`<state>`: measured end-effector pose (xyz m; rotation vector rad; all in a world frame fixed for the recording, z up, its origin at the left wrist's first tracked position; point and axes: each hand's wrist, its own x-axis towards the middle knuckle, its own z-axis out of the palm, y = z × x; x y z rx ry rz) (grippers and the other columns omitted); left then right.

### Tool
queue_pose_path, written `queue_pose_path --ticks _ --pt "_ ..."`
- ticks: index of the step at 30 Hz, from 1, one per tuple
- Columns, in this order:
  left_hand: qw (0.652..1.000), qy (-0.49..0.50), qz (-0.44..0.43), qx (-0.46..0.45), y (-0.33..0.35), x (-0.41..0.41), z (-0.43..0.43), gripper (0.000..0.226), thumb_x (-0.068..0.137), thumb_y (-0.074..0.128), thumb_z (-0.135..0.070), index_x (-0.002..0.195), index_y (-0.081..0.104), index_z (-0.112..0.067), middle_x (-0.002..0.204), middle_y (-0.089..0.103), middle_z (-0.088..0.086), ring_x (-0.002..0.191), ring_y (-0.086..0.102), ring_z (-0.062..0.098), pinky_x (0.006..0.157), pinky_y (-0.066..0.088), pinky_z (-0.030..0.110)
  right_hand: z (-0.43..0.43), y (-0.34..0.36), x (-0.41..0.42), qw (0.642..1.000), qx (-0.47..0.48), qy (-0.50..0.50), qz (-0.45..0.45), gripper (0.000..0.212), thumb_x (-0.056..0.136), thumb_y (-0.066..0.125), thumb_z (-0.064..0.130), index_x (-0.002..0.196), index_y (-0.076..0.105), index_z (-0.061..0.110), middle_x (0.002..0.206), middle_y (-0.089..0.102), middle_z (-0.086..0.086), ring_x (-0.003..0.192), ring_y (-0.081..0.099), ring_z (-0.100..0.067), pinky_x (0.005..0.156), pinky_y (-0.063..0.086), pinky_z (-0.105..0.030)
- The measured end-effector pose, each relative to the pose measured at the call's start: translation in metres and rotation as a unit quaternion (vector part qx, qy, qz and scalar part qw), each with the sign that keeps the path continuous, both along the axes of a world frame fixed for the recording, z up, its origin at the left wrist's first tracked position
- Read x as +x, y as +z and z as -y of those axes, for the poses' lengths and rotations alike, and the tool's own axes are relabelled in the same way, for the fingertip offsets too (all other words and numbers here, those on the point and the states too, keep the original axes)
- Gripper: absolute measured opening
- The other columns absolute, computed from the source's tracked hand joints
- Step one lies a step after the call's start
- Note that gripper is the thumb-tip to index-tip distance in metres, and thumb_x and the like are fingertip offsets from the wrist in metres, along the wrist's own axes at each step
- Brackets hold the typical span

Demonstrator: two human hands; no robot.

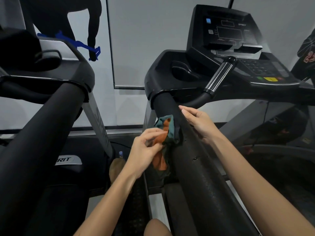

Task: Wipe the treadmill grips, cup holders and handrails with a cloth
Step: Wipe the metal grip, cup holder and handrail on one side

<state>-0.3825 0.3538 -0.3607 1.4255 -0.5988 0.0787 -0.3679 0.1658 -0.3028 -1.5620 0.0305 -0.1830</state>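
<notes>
In the middle of the frame the left hand pinches a crumpled orange and dark teal cloth between curled fingers and thumb. It holds the cloth against the left side of the thick black foam-covered handrail of the treadmill on the right. The cloth's upper end bunches on the rail, just below where the rail enters the glossy black plastic housing, and its lower end hangs down beside the rail.

The right hand rests on the right side of the same handrail, just above and right of the cloth. Its fingers are nearly straight and lie along the foam, gripping nothing.

In the upper right stands the black treadmill console with a dark display. Below it are a short chrome-and-black pulse grip and, to its left, a recessed black cup holder. A second black treadmill handrail crosses the left of the frame. Between the machines, low down, stands a bottle with a blue cap.
</notes>
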Motion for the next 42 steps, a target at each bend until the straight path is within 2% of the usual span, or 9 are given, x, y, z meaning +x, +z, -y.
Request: queue_pose_path --ticks 9,14,16,20,24,30,35,38,42 --pt "0.995 0.011 -0.048 0.085 0.036 0.053 0.014 0.048 0.084 0.062 -0.032 0.131 0.051 -0.028 0.139 0.04 -0.01 0.126 0.045 0.015 0.106 0.04 0.035 -0.001 0.002 -0.003 1.0 0.003 0.0 0.001 0.021 0.093 0.053 0.017 0.112 0.063 0.018 0.106 0.069 -0.008 0.103 0.063 -0.023 0.096 0.048 -0.041" --pt "0.999 -0.004 -0.042 0.032 0.021 0.015 0.004 0.036 0.076 0.068 -0.025 0.112 0.065 -0.029 0.126 0.054 -0.004 0.113 0.057 0.011 0.096 0.047 0.027 0.0 0.0 -0.001 1.0 0.015 0.008 -0.005 0.027 0.092 0.054 0.017 0.118 0.061 0.013 0.111 0.067 -0.014 0.108 0.061 -0.029 0.098 0.047 -0.045" --pt "0.999 -0.026 -0.018 0.015 0.017 -0.002 -0.001 0.032 0.078 0.069 -0.008 0.099 0.069 -0.031 0.117 0.057 -0.004 0.108 0.058 0.006 0.092 0.048 0.02 0.001 0.001 0.0 1.0 0.015 0.008 -0.006 0.027 0.091 0.055 0.017 0.117 0.061 0.014 0.111 0.067 -0.013 0.108 0.061 -0.029 0.097 0.048 -0.045" --pt "0.998 -0.005 0.01 0.069 0.027 0.006 0.004 0.04 0.077 0.066 0.006 0.082 0.07 -0.033 0.101 0.059 -0.006 0.099 0.059 0.007 0.09 0.044 0.018 0.001 0.002 0.002 1.0 -0.001 0.0 -0.005 0.019 0.091 0.055 0.017 0.108 0.064 0.02 0.104 0.068 -0.007 0.103 0.063 -0.025 0.092 0.05 -0.04" --pt "0.993 0.05 0.016 0.105 0.058 0.042 0.02 0.027 0.083 0.065 -0.002 0.105 0.069 -0.016 0.105 0.063 -0.001 0.091 0.06 -0.002 0.088 0.045 0.018 0.002 0.004 -0.002 1.0 0.018 0.004 -0.004 0.029 0.096 0.047 0.017 0.122 0.059 0.011 0.106 0.068 -0.005 0.084 0.063 -0.017 0.081 0.052 -0.033" --pt "0.962 -0.011 0.068 0.266 0.093 0.035 0.02 0.042 0.082 0.069 -0.021 0.123 0.06 -0.019 0.133 0.053 -0.006 0.121 0.049 0.008 0.102 0.037 0.022 0.026 0.02 -0.016 0.998 0.037 -0.052 0.024 0.024 0.097 0.044 0.013 0.113 0.062 0.014 0.108 0.065 -0.003 0.087 0.06 -0.018 0.061 0.053 -0.02" --pt "0.969 -0.158 -0.003 0.192 0.094 0.031 -0.001 0.062 0.075 0.069 0.004 0.129 0.05 -0.019 0.145 0.029 -0.011 0.128 0.036 0.003 0.095 0.042 0.011 0.03 0.034 -0.031 0.989 -0.12 -0.031 0.076 0.016 0.09 0.056 0.025 0.101 0.068 0.026 0.104 0.068 0.005 0.089 0.057 -0.012 0.076 0.049 -0.021" --pt "0.969 -0.123 -0.014 0.216 0.078 0.028 0.0 0.061 0.072 0.072 0.003 0.125 0.053 -0.022 0.147 0.031 -0.004 0.133 0.033 0.008 0.098 0.041 0.016 0.019 0.037 -0.044 0.969 -0.23 0.079 0.035 0.05 0.067 0.068 0.041 0.114 0.064 0.024 0.115 0.064 0.004 0.098 0.063 -0.007 0.086 0.051 -0.021" --pt "0.97 -0.061 0.021 0.235 0.062 0.021 -0.011 0.064 0.068 0.077 -0.026 0.125 0.051 -0.032 0.14 0.037 -0.009 0.129 0.037 0.006 0.106 0.037 0.031 0.022 0.042 -0.054 0.917 -0.382 0.113 0.009 0.085 0.053 0.07 0.057 0.13 0.052 0.027 0.132 0.048 0.017 0.12 0.044 0.001 0.1 0.033 -0.02"
